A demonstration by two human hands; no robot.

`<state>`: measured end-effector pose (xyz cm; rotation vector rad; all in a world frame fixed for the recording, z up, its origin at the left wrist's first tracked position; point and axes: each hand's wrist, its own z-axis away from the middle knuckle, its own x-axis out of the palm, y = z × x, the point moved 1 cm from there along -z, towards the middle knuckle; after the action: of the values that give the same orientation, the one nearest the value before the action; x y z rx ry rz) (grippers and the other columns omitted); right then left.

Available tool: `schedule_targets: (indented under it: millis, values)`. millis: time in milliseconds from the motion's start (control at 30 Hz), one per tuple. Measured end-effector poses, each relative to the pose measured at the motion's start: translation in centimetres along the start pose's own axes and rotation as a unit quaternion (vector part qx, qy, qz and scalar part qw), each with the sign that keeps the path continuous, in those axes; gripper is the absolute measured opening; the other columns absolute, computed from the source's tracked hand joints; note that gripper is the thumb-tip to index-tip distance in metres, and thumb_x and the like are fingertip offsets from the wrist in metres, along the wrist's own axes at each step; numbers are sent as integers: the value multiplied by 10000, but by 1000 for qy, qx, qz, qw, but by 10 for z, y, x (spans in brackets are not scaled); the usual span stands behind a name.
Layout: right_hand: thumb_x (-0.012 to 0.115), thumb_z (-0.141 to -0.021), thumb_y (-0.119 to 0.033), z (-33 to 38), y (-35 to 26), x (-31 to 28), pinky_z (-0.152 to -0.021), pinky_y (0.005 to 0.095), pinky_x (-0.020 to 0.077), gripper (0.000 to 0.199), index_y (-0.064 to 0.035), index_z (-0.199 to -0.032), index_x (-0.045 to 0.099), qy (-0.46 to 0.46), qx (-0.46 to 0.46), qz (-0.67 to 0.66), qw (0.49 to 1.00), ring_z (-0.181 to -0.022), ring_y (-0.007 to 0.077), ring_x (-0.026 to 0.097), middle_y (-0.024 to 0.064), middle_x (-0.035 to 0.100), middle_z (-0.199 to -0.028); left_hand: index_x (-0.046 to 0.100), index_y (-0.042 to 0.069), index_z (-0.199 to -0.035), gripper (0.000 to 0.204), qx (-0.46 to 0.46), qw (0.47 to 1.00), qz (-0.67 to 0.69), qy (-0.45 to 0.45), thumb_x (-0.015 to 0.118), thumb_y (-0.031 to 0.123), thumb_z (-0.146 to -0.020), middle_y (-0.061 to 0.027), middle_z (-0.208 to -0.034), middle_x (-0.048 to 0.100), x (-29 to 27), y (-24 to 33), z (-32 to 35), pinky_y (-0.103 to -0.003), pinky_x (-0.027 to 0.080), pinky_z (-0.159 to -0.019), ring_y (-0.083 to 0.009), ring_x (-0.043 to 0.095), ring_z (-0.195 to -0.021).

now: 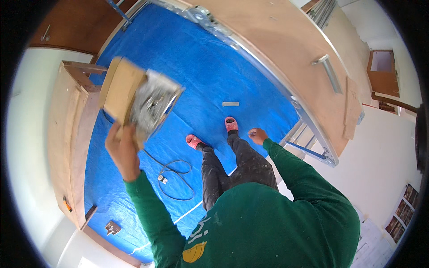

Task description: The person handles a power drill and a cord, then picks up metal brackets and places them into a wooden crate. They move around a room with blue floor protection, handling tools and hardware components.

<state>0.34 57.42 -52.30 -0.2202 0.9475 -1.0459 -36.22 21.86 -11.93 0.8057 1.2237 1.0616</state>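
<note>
One flat tan plywood piece with a grey metal fitting fixed to its face (140, 100) was raised in the left hand (121, 149), whose fingers were curled tight around its lower edge, so the piece stood above and just right of the grip. The right hand (258, 135) hung loosely curled and empty beside the thigh, above two pink sandals (212, 132). One blue plastic tarpaulin (210, 67) covered the floor, bearing one coiled grey cable (176, 178) and one small grey metal strip (230, 104).

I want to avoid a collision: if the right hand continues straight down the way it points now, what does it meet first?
Probably the blue tarp on the floor. The right hand hangs empty beside the leg, fingers down, with only tarp visible beyond it; depth is unclear.
</note>
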Motion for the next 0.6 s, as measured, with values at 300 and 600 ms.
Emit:
schedule_targets:
  millis: [300, 600]
  values:
    - [749, -855, -254, -143, -18, 103, -596, 384, 618, 304, -120, -1127, 744, -110, 194, -15, 975, -678, 255, 722, 137, 751, -895, 640, -85, -1204, 336, -198, 965, -25, 169, 637, 40, -892, -123, -1035, 695, -117, -266, 69, -311, 551, -732, -188, 654, -879]
    - [699, -820, -346, -358, 83, 242, -1078, 456, 447, 507, -97, -1262, 694, -95, 120, 73, 986, -1207, 323, 622, 152, 690, -1277, 614, -67, -1204, 332, -376, 907, -36, 187, 638, 62, -899, -112, -1012, 678, -46, -403, 104, -294, 524, -652, -158, 634, -798]
